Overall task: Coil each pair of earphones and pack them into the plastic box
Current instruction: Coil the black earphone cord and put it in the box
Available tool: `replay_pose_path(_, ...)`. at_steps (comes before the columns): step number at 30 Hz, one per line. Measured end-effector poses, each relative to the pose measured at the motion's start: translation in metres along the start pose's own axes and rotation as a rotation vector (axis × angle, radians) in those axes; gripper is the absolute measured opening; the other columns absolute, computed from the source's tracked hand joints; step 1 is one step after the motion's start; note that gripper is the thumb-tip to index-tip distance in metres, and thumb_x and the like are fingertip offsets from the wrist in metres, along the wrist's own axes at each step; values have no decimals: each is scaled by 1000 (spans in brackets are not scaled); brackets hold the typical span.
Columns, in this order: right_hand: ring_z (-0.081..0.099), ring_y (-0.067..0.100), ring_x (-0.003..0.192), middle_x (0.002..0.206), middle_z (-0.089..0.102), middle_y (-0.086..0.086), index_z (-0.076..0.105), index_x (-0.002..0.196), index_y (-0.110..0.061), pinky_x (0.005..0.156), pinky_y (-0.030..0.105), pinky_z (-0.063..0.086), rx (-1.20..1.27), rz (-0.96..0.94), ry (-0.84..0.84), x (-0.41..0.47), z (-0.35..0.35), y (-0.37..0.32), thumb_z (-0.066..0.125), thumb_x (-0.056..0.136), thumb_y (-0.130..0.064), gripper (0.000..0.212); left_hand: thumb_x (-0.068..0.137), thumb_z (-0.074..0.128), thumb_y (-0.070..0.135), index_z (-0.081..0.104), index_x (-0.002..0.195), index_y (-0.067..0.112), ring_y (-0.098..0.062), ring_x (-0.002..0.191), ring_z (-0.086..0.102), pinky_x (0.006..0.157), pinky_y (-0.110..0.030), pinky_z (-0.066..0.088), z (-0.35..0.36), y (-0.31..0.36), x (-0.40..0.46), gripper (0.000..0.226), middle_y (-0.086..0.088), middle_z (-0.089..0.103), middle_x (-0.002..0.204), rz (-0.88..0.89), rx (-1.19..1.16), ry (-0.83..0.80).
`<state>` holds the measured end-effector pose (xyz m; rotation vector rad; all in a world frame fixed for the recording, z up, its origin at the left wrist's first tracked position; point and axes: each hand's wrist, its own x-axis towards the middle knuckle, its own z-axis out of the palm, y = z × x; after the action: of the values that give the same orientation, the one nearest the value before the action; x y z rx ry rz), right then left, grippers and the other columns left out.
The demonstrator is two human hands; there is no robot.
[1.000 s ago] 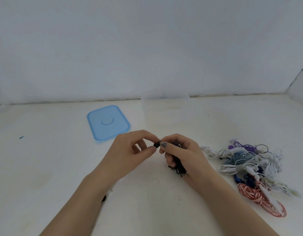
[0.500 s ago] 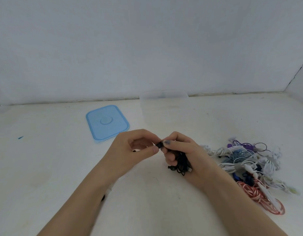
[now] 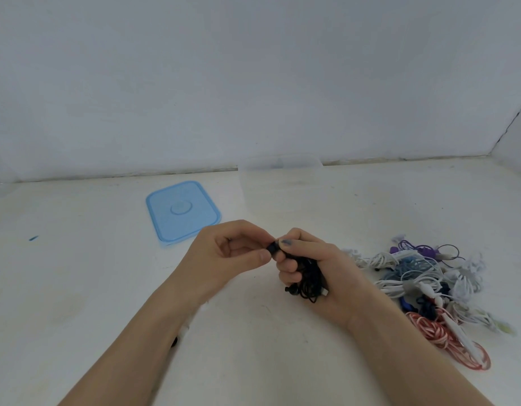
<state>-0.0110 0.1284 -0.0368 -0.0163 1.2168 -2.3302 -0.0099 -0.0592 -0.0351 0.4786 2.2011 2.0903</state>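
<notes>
Near the middle of the table: both hands meet just above the surface, well in front of the box.
Right hand (image 3: 320,276): fingers curled round a bundle of black earphones (image 3: 307,281), thumb pressed on its top end; an earbud pokes out below the fingers.
Left hand (image 3: 224,256): thumb and forefinger pinch the small black end of the same earphones, touching the right thumb tip.
Plastic box (image 3: 279,186): clear, hard to make out, standing against the back wall beyond the hands.
Blue lid (image 3: 183,213): flat on the table, just left of the box, its near corner hidden by the left hand.
Earphone pile (image 3: 429,276): white, blue, purple and red-striped cables tangled at the right, beside the right wrist.
Table (image 3: 77,288): off-white, scuffed, a small blue mark at far left.
Wall (image 3: 253,83): plain pale grey, a corner at right.
</notes>
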Motion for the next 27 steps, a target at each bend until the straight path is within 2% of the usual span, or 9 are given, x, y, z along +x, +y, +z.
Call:
replay_pose_path(5, 49, 10, 53, 72, 58, 9, 53, 73, -8, 47, 19, 42, 42, 22, 27, 0, 0, 1, 65, 77, -6, 13, 84, 73, -8, 75, 93, 8, -23, 87, 76, 82, -28, 59, 0, -3, 2, 19, -14, 79, 90, 28, 29, 7)
replay_pose_path(8, 50, 10, 53, 72, 58, 9, 54, 73, -8, 47, 18, 42, 76, 23, 36, 1, 0, 1, 65, 78, -6, 11, 80, 76, 6, 77, 88, 16, -21, 86, 76, 81, -26, 59, 2, -3, 2, 13, -10, 79, 88, 44, -2, 21)
replay_pose_path(13, 49, 9, 53, 71, 58, 9, 54, 79, -8, 47, 17, 41, 141, 33, 33, 1, 2, 2, 64, 79, -5, 11, 79, 72, 6, 70, 94, 2, -19, 86, 76, 80, -24, 57, 3, -4, 5, 15, -9, 79, 87, 52, -58, 4)
replay_pose_path(18, 49, 8, 52, 70, 57, 8, 54, 83, -8, 46, 16, 43, 218, 79, 34, 0, 3, 1, 65, 78, -5, 12, 80, 74, 4, 68, 94, 1, -15, 85, 73, 81, -22, 56, 2, -7, 6, 15, -6, 77, 86, 29, -96, -34)
replay_pose_path(20, 50, 8, 52, 71, 57, 8, 55, 85, -7, 47, 15, 43, 244, 100, 31, -1, 4, 1, 65, 78, -4, 12, 83, 78, 2, 68, 94, 5, -17, 88, 73, 84, -25, 55, 0, -8, 7, 14, -7, 76, 88, 13, -123, -66)
replay_pose_path(24, 52, 8, 52, 72, 57, 8, 60, 86, -4, 46, 15, 46, 288, 145, 33, -2, 5, 1, 66, 79, -5, 10, 79, 76, 17, 70, 92, 14, -27, 94, 69, 95, -42, 53, -2, -11, 9, 15, -11, 73, 92, -8, -180, -118)
replay_pose_path(27, 53, 8, 53, 74, 58, 8, 64, 86, -1, 46, 17, 48, 313, 174, 17, 0, 4, 2, 67, 79, -5, 9, 80, 75, 17, 66, 89, 14, -23, 92, 65, 91, -38, 51, 0, -11, 9, 13, -4, 67, 93, 24, -166, -120)
